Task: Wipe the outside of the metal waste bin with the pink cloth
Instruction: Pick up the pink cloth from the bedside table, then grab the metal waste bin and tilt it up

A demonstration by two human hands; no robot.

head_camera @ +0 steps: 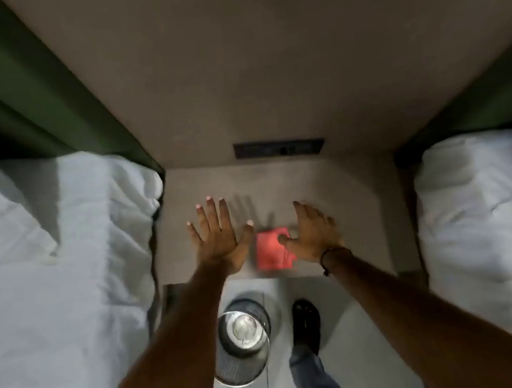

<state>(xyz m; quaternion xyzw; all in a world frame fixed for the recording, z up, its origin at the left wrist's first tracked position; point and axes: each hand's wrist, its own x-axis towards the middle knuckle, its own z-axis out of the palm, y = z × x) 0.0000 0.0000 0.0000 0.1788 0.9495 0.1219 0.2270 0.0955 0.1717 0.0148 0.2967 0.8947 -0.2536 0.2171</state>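
Observation:
A folded pink cloth (271, 250) lies on the grey nightstand top (357, 199) between two beds. My left hand (217, 235) hovers open just left of the cloth, fingers spread, holding nothing. My right hand (311, 235) is open at the cloth's right edge, its thumb over the cloth's upper right corner. The metal waste bin (242, 338), a round mesh can with a shiny inside, stands on the floor below the nightstand's front edge, partly behind my left forearm.
Beds with white bedding flank the nightstand at left (47, 289) and right (483, 227). A dark socket strip (279, 149) sits on the grey wall panel behind. My foot in a black shoe (305, 321) stands on the pale floor right of the bin.

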